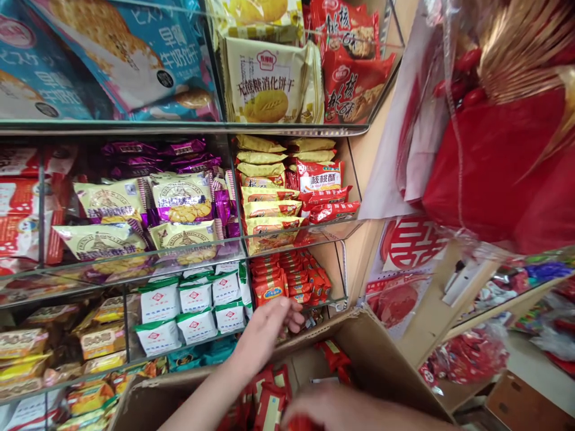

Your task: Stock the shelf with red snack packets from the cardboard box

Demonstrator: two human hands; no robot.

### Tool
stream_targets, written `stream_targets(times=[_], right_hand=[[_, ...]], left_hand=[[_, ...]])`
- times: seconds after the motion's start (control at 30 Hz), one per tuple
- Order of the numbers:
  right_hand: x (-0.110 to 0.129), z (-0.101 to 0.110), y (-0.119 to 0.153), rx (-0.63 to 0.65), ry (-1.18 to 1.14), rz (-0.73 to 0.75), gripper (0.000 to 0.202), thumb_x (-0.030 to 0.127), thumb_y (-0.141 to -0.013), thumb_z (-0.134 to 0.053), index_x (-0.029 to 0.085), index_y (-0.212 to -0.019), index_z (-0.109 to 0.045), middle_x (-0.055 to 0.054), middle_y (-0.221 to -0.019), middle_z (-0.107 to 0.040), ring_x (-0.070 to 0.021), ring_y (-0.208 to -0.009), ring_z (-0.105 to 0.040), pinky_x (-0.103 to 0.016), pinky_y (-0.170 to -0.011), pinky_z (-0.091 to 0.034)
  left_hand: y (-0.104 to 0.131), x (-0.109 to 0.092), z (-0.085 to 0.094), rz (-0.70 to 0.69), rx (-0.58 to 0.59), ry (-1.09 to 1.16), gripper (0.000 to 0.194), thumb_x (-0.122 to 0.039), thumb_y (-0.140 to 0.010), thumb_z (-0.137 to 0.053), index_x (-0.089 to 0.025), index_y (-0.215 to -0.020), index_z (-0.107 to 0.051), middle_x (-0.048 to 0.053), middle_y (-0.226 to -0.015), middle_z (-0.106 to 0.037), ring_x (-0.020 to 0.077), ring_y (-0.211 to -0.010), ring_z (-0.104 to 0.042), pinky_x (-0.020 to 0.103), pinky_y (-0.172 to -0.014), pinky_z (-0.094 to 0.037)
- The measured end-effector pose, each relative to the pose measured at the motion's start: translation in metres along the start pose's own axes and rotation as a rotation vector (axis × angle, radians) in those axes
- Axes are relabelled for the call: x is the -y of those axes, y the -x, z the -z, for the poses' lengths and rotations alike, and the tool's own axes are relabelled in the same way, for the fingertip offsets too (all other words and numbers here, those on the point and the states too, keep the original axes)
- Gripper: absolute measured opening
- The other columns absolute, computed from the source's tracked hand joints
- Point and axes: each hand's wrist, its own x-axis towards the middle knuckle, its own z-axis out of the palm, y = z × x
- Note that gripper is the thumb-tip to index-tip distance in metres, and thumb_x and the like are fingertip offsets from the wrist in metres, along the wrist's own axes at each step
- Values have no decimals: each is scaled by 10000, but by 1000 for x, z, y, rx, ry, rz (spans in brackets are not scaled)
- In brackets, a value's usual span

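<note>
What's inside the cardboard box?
Red packets, some with pale panels, show in the cardboard box. The left forearm and blurred right hand cover part of the contents; whatever lies under the top packets can't be seen.

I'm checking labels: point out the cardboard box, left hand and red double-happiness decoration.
Cardboard box point(381, 359), head view: inner wall.
Left hand point(268, 325), head view: its back.
Red double-happiness decoration point(411, 243), head view: latticed middle.

- Brown rectangular cardboard box point(371, 350)
- Oblong red plastic packets point(271, 412) inside: cream panels
- Small glossy red plastic packets point(270, 281): blue-and-yellow emblem
- Square white packets point(160, 304): green top band, red diamond
- Flat cream biscuit packets point(182, 191): purple print, tower drawing
</note>
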Motion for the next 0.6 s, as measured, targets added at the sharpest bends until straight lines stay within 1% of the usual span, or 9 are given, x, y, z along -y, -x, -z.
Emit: stream_targets(times=[0.03, 0.1, 0.13, 0.2, 0.33, 0.4, 0.47, 0.53, 0.6], right_hand=[[5, 13, 1, -130, -72, -5, 200, 302, -769, -552, 193, -932, -588, 3, -761, -602, -128, -686, -552, -228, -629, -429], [14, 37, -1, -398, -220, 20, 268, 369, -797, -502, 173, -976, -541, -4, -784, -583, -118, -689, -530, -222, -623, -419], [17, 46, -4, -512, -255, 36, 281, 393, -808, -479, 171, -974, -525, -6, -796, -575, -115, -698, -522, -219, -626, -414], [20, 58, -14, -674, -238, 63, 280, 421, -831, -431, 171, -918, -521, -2, -780, -561, -110, -691, -510, -217, -622, -402], [17, 59, -38, -787, -58, 67, 382, 442, -878, -287, 177, -712, -507, 0, -636, -533, -112, -592, -496, -229, -557, -378], [13, 54, -45, -829, -32, 57, 403, 453, -879, -264, 190, -657, -474, 5, -571, -508, -113, -534, -488, -229, -501, -370], [10, 50, -46, -864, -83, 28, 400, 478, -870, -270, 203, -637, -443, 20, -507, -468, -110, -458, -466, -223, -424, -351], [7, 48, -45, -855, -172, -20, 402, 510, -857, -281, 210, -632, -426, 38, -458, -428, -102, -376, -435, -216, -350, -326], [4, 50, -42, -845, -265, -84, 418, 543, -844, -281, 209, -650, -441, 50, -437, -413, -96, -312, -408, -213, -293, -305]], left_hand=[[-1, 0, 3, 50, 8, 149, 502, -554, -816, -285, -152, -808, -586, 68, -746, -636, 154, -649, -566, 248, -556, -401], [-2, 0, 8, 65, -12, 334, 609, -629, -788, -220, -143, -777, -589, 62, -697, -620, 146, -616, -551, 230, -515, -383], [-2, 1, 9, 46, -42, 359, 637, -653, -775, -207, -144, -775, -590, 51, -679, -602, 139, -594, -533, 226, -497, -377], [-1, 2, 8, 4, -118, 275, 632, -663, -770, -215, -154, -798, -588, 26, -670, -567, 129, -561, -489, 226, -471, -364], [0, 1, 1, -112, -319, -117, 422, -540, -816, -336, -184, -689, -523, -4, -658, -516, 140, -620, -455, 249, -581, -379], [-1, 2, -2, -164, -397, -237, 376, -483, -834, -351, -193, -626, -467, -19, -605, -470, 135, -601, -433, 252, -597, -365], [-3, 3, -3, -175, -414, -275, 374, -463, -845, -335, -195, -610, -447, -26, -577, -448, 126, -569, -421, 248, -573, -358], [-5, 5, -3, -171, -403, -262, 379, -468, -840, -345, -190, -605, -452, -22, -581, -465, 123, -572, -445, 242, -567, -370], [-7, 5, -3, -106, -395, -206, 386, -502, -822, -360, -186, -621, -455, -31, -548, -466, 111, -514, -459, 232, -513, -374]])
